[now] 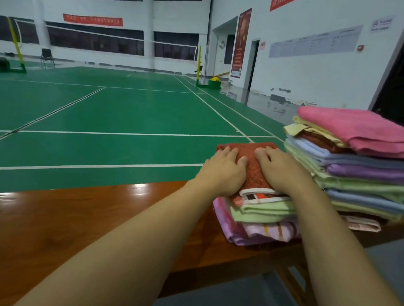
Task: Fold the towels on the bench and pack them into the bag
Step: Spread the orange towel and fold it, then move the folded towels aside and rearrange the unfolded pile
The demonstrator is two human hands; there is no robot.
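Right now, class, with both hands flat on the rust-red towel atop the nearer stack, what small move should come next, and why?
Probably lift both hands away. The left hand and right hand press flat on the folded rust-red terry towel, which already lies squarely on the small pile.

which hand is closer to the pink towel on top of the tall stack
Right. The right hand presses the red towel just beside the tall stack topped by the pink towel; the left hand lies further away.
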